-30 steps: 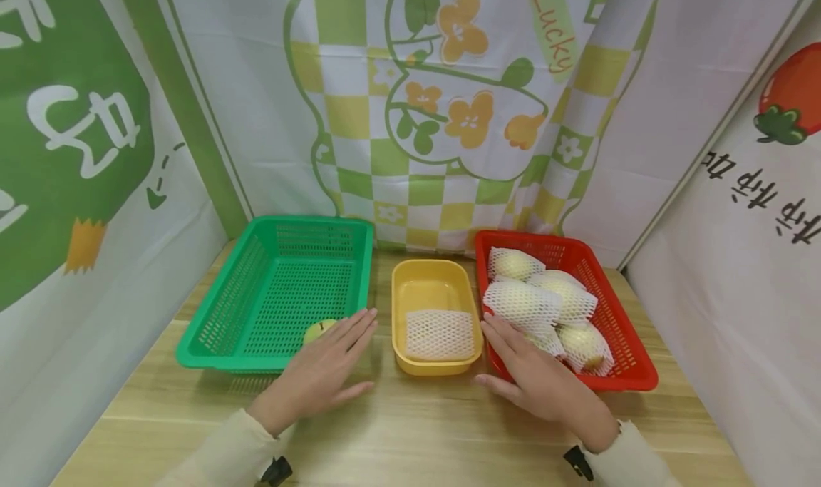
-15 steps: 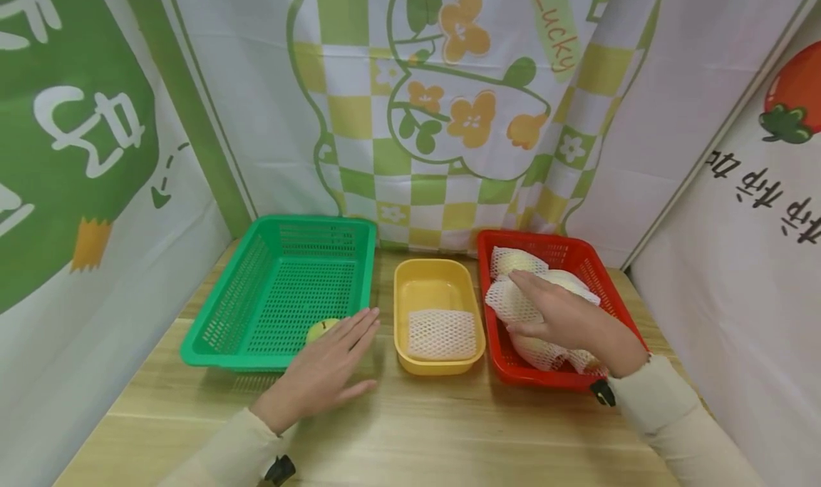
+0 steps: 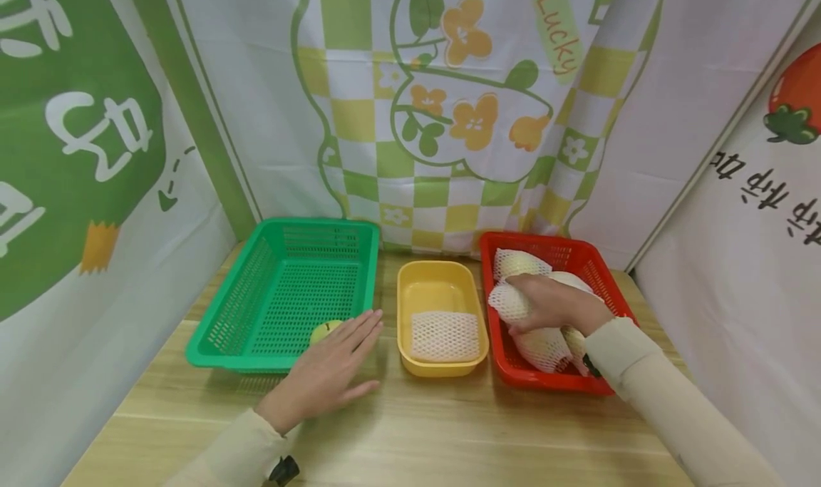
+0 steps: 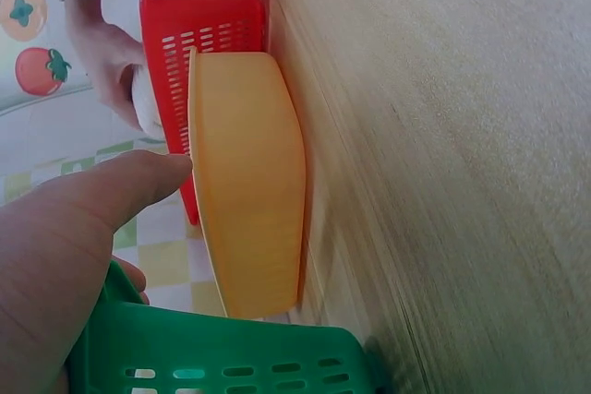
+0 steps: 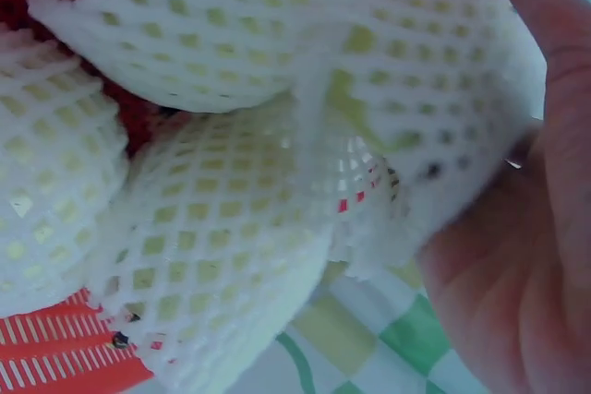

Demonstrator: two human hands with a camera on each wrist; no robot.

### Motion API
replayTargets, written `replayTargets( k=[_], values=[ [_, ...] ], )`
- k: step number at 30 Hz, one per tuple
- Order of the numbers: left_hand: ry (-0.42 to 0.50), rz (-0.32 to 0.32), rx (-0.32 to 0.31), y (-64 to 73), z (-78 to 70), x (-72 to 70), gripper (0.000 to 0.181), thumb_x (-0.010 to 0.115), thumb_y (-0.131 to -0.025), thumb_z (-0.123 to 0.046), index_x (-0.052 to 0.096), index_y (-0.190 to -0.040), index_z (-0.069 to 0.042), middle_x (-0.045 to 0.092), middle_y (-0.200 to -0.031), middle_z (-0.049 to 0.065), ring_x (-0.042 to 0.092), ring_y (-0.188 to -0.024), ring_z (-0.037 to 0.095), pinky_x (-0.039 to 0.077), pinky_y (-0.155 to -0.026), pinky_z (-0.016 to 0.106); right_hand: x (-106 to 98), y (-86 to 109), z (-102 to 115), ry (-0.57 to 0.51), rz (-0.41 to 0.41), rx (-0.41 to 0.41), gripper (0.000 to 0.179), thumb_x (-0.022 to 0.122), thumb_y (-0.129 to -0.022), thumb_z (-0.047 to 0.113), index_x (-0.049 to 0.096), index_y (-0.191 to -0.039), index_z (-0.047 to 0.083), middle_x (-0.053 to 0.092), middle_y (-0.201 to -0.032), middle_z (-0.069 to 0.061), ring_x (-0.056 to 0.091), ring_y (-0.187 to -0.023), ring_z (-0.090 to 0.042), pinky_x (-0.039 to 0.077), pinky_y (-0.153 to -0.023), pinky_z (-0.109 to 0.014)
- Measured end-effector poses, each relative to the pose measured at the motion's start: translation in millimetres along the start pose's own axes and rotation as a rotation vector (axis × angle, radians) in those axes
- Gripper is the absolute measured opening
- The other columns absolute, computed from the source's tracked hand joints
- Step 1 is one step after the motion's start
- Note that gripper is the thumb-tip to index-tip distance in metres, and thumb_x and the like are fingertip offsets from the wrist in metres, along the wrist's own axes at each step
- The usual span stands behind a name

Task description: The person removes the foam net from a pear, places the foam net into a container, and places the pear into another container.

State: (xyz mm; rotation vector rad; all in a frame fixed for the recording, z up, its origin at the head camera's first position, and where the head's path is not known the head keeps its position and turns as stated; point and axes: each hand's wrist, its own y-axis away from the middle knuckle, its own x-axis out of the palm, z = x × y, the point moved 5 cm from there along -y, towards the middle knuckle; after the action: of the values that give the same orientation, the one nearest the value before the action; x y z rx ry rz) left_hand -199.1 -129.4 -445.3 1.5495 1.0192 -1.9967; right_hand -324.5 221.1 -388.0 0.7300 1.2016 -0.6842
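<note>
My right hand (image 3: 554, 305) grips a pale yellow-green pear in a white foam net (image 3: 509, 303), inside the red basket (image 3: 539, 380). In the right wrist view the thumb and palm lie around this netted pear (image 5: 434, 71), and its net is blurred. Several other netted pears (image 5: 222, 228) lie beside it. My left hand (image 3: 327, 373), fingers straight, lies over the near right corner of the green basket (image 3: 276, 362), holding nothing. A bare yellow-green pear (image 3: 323, 329) with a dark stem sits in that basket, partly hidden by the left hand.
Between the baskets stands a yellow tub (image 3: 442, 369) with a white foam net (image 3: 445, 336) lying in it. All three containers stand on a wooden table (image 3: 410, 430). A checked curtain (image 3: 417, 187) hangs right behind them, with cloth walls on both sides.
From the near left rim of the red basket, my right hand has moved up and over the fruit, and its fingers have curled round a netted pear. The left hand has stayed put.
</note>
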Motion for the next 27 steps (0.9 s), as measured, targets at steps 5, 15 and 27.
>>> replayTargets(
  k=[5, 15, 27],
  values=[
    [-0.009, 0.002, 0.002, 0.0, -0.5, -0.1, 0.091, 0.068, -0.097, -0.057, 0.041, -0.159, 0.003, 0.034, -0.171, 0.019, 0.037, -0.158, 0.035, 0.037, -0.127, 0.048, 6.6, -7.8, -2.9, 0.035, 0.004, -0.013, 0.083, 0.091, -0.08, 0.034, 0.054, -0.143, -0.004, 0.066, -0.137, -0.019, 0.064, -0.122, -0.035, 0.053, -0.11, -0.056],
    [-0.014, 0.002, -0.003, 0.5, 0.3, -1.1, 0.091, 0.067, -0.097, -0.058, 0.04, -0.16, 0.002, 0.033, -0.171, 0.018, 0.035, -0.159, 0.034, 0.033, -0.128, 0.046, 2.2, -7.1, 2.8, 0.138, -0.033, -0.016, 0.069, 0.086, -0.082, 0.029, 0.059, -0.137, -0.003, 0.07, -0.129, -0.018, 0.068, -0.113, -0.033, 0.058, -0.103, -0.054],
    [-0.022, 0.009, -0.005, 0.9, 0.5, 1.2, 0.092, 0.066, -0.098, -0.059, 0.039, -0.16, 0.002, 0.032, -0.172, 0.018, 0.035, -0.159, 0.034, 0.033, -0.129, 0.046, -31.9, 6.0, 25.4, 0.096, -0.081, 0.006, 0.069, 0.087, -0.081, 0.031, 0.059, -0.137, 0.002, 0.068, -0.132, -0.015, 0.066, -0.108, -0.028, 0.062, -0.096, -0.052]
  ],
)
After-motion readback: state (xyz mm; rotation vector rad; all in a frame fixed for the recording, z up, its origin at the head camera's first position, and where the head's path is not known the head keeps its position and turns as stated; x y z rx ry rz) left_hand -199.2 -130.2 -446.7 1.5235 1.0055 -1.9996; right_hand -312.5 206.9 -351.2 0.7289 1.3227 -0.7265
